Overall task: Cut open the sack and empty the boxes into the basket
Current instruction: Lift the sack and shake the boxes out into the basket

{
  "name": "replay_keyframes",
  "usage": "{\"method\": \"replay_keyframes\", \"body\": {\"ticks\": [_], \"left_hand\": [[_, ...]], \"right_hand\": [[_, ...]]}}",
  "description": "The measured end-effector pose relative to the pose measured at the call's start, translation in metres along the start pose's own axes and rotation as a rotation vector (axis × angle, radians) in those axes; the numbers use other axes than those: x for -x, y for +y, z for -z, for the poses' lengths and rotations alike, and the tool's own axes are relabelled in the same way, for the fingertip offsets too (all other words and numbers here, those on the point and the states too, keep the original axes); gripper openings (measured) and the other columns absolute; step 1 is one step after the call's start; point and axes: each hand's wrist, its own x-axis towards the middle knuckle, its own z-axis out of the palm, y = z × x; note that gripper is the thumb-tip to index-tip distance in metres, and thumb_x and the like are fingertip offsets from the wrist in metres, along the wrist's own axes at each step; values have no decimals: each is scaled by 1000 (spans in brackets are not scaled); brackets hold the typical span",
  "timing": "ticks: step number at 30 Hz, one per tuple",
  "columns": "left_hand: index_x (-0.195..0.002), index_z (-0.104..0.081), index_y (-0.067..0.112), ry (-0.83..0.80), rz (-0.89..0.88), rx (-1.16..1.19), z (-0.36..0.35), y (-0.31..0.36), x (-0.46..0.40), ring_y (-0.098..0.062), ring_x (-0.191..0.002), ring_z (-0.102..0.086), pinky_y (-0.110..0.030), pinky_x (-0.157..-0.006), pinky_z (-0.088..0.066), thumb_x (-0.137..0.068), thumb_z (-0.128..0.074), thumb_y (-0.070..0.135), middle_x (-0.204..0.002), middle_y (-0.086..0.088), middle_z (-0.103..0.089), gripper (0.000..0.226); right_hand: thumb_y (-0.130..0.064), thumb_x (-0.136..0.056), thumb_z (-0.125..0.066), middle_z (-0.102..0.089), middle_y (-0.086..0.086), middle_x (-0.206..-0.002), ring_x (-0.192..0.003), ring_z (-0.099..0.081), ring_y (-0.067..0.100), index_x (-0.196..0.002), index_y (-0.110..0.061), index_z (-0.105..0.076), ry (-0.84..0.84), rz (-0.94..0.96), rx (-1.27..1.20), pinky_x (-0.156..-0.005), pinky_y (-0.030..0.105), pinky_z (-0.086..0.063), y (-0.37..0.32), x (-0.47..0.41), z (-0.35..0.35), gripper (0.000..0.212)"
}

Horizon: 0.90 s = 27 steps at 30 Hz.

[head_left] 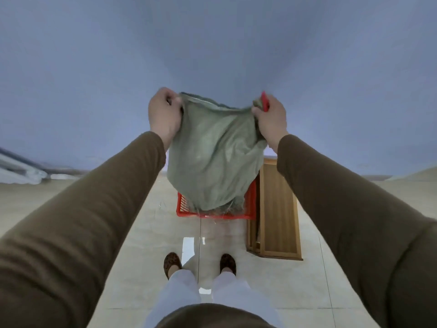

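Surroundings: tiled floor [132, 233], pale and glossy, runs up to a blue-grey wall [212, 43] that fills the upper half of the view.
Wooden cabinet: a light wooden cabinet [276, 209] stands just beside the basket, on its right side, against the wall.
Far left: some pale, rail-like fittings [21, 169] sit low along the wall; too blurred to say what they are.
In the way: the hanging sack hides most of the basket's inside, so only the near rim and the two sides show.
Sack: a grey-green woven sack [212, 157] is held up at arm's length, turned with its frayed end downward; loose threads trail at the bottom.
Where the sack is: it hangs straight over the basket, its lower end dipping behind the near rim.
Basket: a red slatted plastic basket [184, 207] rests on the floor in front of the person's feet.
Contents: what lies in the basket or is left in the sack, I cannot tell.
Left hand: the left hand [163, 114] has its fingers curled tight round the sack's upper left corner.
Right hand: the right hand [272, 117] grips the upper right corner, and a red tool [264, 101] is clasped in the same fist, sticking up.
Person: brown sleeves [94, 221], pale trousers [179, 294], spotted slippers [172, 262] planted apart on the tiles.
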Motion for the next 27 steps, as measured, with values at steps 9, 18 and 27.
{"method": "replay_keyframes", "body": {"ticks": [9, 18, 27], "left_hand": [[-79, -49, 26, 147, 14, 124, 14, 17, -4, -17, -74, -56, -37, -76, -55, -98, -49, 13, -82, 4, -55, 23], [-76, -49, 21, -234, 72, 143, -14, 57, 20, -21, -81, -51, -33, -71, -45, -100, -54, -2, -81, -7, -54, 35], [-139, -45, 19, -545, 43, 190, -22, 52, 46, -8, -102, -58, -6, -73, -47, -103, -57, 6, -115, -5, -60, 40]], "right_hand": [[-11, -103, -51, -73, 3, -114, -103, -70, 18, -125, -14, -69, 221, -57, -139, -101, 43, -56, -15, 0, 23, 29], [1, -102, -54, -72, 6, -111, -101, -71, 19, -125, -5, -66, -45, 14, -422, -86, 30, -61, -57, 13, 6, 27], [2, -97, -58, -63, 7, -77, -63, -58, 18, -95, -12, -64, -115, -183, -454, -61, 30, -47, -58, 20, -17, 15]]}}
